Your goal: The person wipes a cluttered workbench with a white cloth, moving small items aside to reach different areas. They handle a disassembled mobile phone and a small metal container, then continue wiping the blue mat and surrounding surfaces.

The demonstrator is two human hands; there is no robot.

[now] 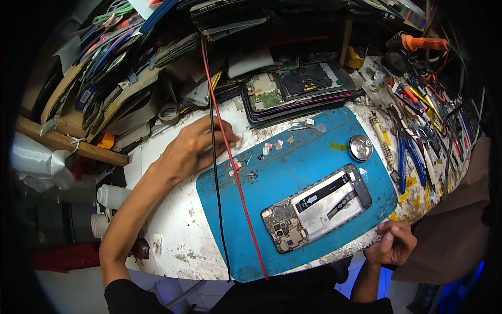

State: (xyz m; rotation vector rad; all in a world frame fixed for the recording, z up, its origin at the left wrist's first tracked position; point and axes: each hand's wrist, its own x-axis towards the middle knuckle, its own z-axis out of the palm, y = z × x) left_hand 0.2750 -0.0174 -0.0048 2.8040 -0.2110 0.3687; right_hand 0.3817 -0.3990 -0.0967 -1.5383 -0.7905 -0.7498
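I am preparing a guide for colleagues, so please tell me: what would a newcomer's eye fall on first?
Probably the opened phone, its insides exposed, on the bright blue mat in the middle. Next, likely the red cable and black cable running down left of the phone, and the orange-handled tool at upper right.

From the opened phone [316,209], the blue mat [293,168] leaves passage at eleven o'clock; red cable [246,212] and black cable [218,209] cross nine; round tin [361,148] obstructs one.

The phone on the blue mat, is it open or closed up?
Open: you can see right into the phone, to its circuit board and battery.
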